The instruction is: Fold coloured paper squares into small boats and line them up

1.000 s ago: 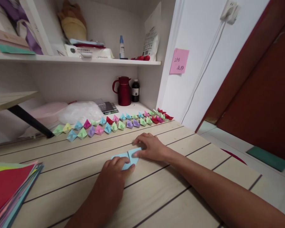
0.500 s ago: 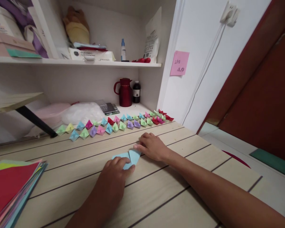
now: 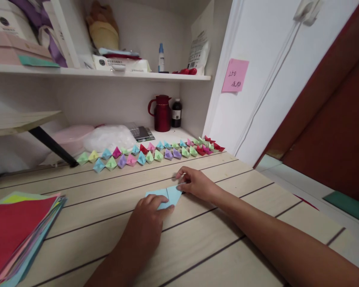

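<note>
The left hand (image 3: 148, 217) covers part of the light-blue folded paper (image 3: 174, 193), the picture's edges cut off the coloured paper stack (image 3: 18, 223) and red-brown door (image 3: 341, 107), and the dark bottle's label (image 3: 176, 114) is unreadably small.

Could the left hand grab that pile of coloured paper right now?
Probably yes: nothing seems to stand between the left hand and the paper pile, though the hand would have to leave the blue paper it rests on.

The head camera looks forward and down over the hands (image 3: 148, 217).
</note>
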`<state>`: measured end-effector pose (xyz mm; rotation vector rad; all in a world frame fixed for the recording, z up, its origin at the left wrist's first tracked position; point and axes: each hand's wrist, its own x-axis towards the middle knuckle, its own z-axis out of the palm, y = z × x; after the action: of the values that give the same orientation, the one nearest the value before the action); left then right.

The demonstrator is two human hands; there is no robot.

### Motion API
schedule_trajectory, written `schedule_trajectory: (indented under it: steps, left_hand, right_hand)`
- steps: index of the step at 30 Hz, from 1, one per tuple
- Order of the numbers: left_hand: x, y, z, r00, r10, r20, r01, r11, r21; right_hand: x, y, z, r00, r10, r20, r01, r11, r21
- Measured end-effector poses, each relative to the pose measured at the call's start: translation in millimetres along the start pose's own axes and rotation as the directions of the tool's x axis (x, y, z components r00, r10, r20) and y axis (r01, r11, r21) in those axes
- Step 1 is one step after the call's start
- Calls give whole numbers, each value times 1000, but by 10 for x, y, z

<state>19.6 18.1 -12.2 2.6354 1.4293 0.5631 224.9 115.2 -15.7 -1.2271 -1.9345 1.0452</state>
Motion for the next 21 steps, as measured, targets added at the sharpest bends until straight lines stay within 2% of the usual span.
schedule_trajectory:
  steps: [2, 4, 7, 9, 11, 15, 18, 21]
  left_hand:
    - [-15, -14, -2, 999, -24, -41, 22, 999, -36]
    - [-29, -44, -1, 988, -58, -140, 51, 997, -53]
    - [-39, -101, -3, 933, -134, -335, 124, 991, -50]
    - [-39, -120, -9, 894, -173, -414, 171, 984, -41]
    - [-36, -113, -13, 880, -181, -439, 193, 981, -18]
    - [-30, -46, 5, 885, -135, -445, 184, 980, 69]
    - [-21, 10, 11, 840, -115, -530, 214, 968, 130]
    - [-15, 58, -22, 787, -127, -604, 282, 944, 169]
  right_hand:
    - [7, -1, 19, 1000, 13, 19, -15, 993, 121]
    - [-2, -41, 39, 1000, 24, -3, -23, 971, 238]
    - [-37, -144, 73, 996, 56, -68, -29, 935, 354]
    - [-66, -216, 98, 991, 90, -97, -44, 916, 399]
    - [-90, -272, 127, 987, 114, -110, -53, 893, 446]
    - [-118, -311, 187, 992, 100, -72, -48, 852, 521]
    - [-148, -326, 205, 995, -14, -96, 51, 919, 391]
    - [-220, -391, 192, 957, -252, -145, 264, 962, 66]
